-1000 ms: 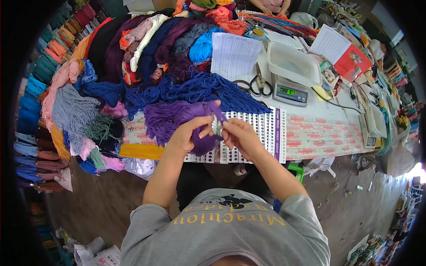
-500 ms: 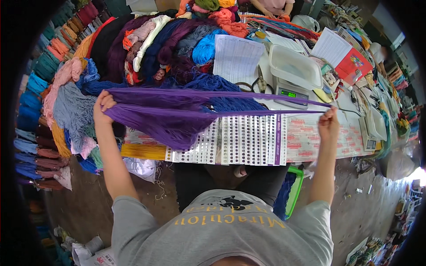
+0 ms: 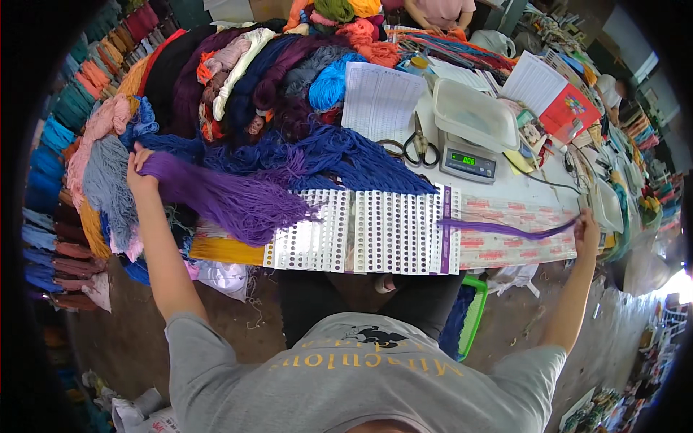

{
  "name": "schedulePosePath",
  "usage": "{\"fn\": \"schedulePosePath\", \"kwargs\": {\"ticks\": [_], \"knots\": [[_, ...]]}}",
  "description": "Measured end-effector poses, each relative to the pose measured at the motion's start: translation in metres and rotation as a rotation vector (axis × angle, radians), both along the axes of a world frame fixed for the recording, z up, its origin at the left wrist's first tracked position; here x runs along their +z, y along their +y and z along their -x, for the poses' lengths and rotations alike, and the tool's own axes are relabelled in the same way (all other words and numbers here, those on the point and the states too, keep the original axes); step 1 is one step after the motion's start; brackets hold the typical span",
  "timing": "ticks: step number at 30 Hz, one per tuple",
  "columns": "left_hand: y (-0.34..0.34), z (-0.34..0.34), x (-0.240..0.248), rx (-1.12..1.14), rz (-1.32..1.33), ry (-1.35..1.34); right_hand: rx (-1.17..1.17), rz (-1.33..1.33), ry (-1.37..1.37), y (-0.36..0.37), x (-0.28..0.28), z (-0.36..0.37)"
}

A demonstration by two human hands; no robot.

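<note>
My left hand (image 3: 140,170), its fingers wrapped round one end, holds a thick purple yarn hank (image 3: 224,195) whose loose strands fan out over the table toward the middle. Far to the right, my right hand (image 3: 585,229) is closed on a thin purple yarn strand bundle (image 3: 512,229), which trails left across the cards. Between the two purple pieces there is a gap. Beneath them lie white cards with rows of punched holes (image 3: 393,231). Dark blue yarn (image 3: 361,162) lies just behind the purple hank.
A digital scale (image 3: 468,164) carries a clear plastic tub (image 3: 475,115); black-handled scissors (image 3: 421,148) lie beside it. Printed sheets (image 3: 381,101) and a red booklet (image 3: 570,108) are behind. Coloured hanks (image 3: 245,72) pile up at back left. A green basket (image 3: 474,317) stands below the table edge.
The purple yarn, stretched between both hands before, is now in two separate pieces. My left hand has moved left and my right hand right and lower, each with its part.
</note>
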State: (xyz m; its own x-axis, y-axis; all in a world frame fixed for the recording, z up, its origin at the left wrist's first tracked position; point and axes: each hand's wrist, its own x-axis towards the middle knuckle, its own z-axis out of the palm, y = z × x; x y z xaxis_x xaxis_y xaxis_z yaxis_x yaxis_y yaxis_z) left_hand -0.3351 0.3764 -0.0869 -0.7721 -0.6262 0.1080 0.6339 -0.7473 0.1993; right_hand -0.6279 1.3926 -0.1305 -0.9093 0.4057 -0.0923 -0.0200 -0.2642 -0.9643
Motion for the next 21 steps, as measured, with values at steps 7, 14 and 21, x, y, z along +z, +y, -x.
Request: {"fn": "schedulePosePath", "kwargs": {"ticks": [7, 14, 21], "knots": [[0.233, 0.067, 0.070, -0.689, -0.043, 0.452, 0.603, -0.485, 0.177, -0.149, 0.171, 0.020], [0.327, 0.087, 0.038, -0.648, 0.230, 0.136, 0.607, -0.405, 0.552, -0.170, 0.320, 0.133], [0.340, 0.075, 0.014, -0.666, 0.166, 0.160, 0.334, -0.502, 0.576, -0.175, 0.378, 0.162]]}}
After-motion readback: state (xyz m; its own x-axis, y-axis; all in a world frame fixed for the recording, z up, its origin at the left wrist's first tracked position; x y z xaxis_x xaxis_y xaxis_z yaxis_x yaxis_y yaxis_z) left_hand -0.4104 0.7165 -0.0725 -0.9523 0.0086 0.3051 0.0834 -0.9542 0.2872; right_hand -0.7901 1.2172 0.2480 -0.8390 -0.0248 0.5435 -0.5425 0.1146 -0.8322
